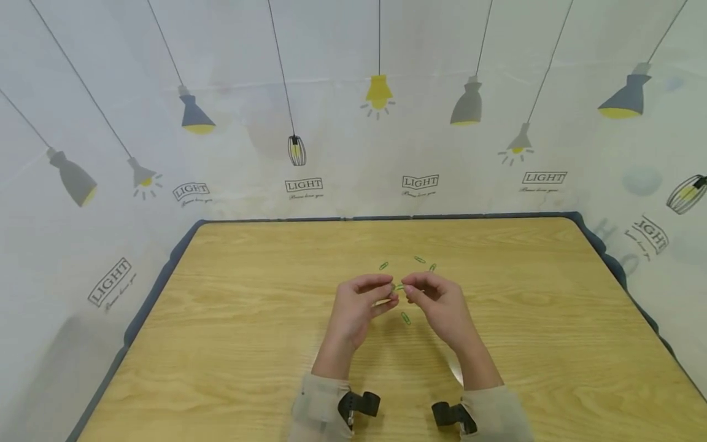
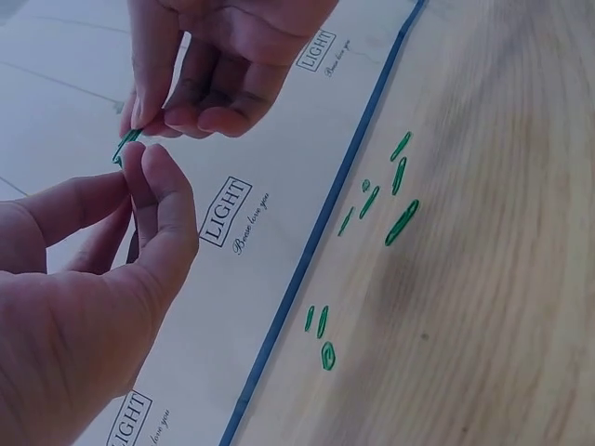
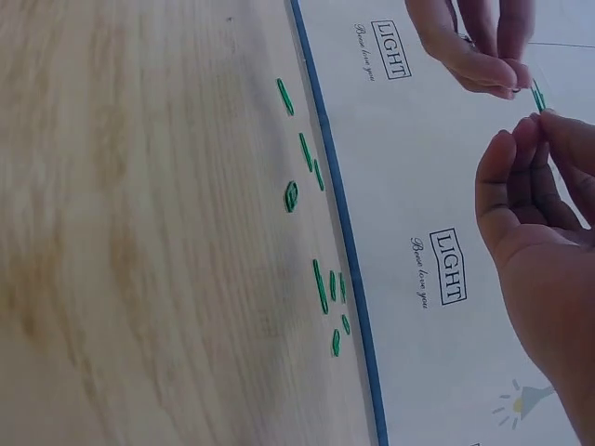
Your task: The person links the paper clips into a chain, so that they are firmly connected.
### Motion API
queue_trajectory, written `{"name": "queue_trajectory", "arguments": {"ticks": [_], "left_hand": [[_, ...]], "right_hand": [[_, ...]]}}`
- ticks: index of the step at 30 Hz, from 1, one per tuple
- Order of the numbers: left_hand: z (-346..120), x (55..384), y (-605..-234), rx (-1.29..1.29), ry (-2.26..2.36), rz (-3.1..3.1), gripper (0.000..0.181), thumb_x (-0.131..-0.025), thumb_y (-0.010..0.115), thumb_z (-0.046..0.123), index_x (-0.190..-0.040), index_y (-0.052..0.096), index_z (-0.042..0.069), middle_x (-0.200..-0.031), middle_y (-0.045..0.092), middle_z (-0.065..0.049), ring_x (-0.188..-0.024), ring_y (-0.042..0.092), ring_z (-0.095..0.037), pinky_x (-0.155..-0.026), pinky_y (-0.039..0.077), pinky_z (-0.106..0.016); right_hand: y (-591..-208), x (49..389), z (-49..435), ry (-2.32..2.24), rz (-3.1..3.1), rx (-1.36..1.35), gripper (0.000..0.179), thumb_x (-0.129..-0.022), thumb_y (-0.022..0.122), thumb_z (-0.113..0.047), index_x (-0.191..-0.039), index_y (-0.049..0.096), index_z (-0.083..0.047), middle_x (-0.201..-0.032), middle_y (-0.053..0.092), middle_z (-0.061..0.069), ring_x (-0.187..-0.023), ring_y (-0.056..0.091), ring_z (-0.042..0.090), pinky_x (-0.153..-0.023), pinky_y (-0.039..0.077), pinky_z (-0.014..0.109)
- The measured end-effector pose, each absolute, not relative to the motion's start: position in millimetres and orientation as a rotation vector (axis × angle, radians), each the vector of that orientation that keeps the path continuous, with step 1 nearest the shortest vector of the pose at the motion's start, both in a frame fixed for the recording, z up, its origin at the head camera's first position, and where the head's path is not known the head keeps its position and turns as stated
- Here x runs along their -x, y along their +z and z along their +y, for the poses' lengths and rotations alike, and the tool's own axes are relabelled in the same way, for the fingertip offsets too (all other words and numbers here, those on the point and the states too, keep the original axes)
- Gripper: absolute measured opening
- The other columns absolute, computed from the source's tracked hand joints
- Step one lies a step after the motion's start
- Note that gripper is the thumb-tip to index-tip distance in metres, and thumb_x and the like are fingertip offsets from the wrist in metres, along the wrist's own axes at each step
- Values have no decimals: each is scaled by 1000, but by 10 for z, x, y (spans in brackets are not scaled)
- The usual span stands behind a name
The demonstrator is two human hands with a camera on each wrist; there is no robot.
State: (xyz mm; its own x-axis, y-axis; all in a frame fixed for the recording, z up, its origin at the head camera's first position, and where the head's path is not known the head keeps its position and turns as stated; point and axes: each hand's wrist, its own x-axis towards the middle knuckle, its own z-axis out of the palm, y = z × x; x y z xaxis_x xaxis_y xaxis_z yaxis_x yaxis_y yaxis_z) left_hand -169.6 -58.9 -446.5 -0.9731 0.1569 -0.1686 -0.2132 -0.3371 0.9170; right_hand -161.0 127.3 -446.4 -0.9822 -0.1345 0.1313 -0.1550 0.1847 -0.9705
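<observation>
Both hands are raised in front of the body with their fingertips close together. A thin green wire paper clip (image 2: 127,144) bridges the small gap between them. My right hand (image 1: 446,310) pinches one end of it between thumb and forefinger. At its other end, my left hand (image 1: 353,310) pinches with thumb and fingertips, which hide part of the wire; I cannot tell whether a second clip is in them. One loose green paper clip (image 1: 405,318) lies on the tabletop just below the hands, and another paper clip (image 1: 383,266) lies beyond the left fingers.
More green paper clips lie scattered on the wood-grain table (image 1: 232,319), among them a paper clip (image 1: 420,259) farther back. Blue edging borders the tabletop, and a pale wall covering (image 1: 342,116) printed with lamps rises behind it. Each sleeved wrist wears a black camera mount (image 1: 359,403).
</observation>
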Motion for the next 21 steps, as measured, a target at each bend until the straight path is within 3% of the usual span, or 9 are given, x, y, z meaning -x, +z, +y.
{"name": "queue_trajectory", "arguments": {"ticks": [6, 21], "left_hand": [[-573, 1686, -4429, 50, 2365, 1650, 29, -101, 68, -1, -128, 67, -14, -104, 74, -6, -93, 76, -18, -90, 66, -35], [-610, 1696, -4388, -57, 2294, 1814, 22, -99, 72, 1, -118, 74, -12, -107, 79, -13, -87, 77, -13, -90, 66, -33]], "right_hand": [[-4482, 1620, 1283, 1964, -2396, -299, 18, -106, 67, -12, -117, 74, -1, -116, 68, 27, -90, 67, 11, -85, 59, 22], [-4387, 1657, 1255, 1845, -2454, -215, 20, -107, 67, -16, -119, 75, -2, -111, 73, 17, -94, 67, 16, -85, 59, 24]]}}
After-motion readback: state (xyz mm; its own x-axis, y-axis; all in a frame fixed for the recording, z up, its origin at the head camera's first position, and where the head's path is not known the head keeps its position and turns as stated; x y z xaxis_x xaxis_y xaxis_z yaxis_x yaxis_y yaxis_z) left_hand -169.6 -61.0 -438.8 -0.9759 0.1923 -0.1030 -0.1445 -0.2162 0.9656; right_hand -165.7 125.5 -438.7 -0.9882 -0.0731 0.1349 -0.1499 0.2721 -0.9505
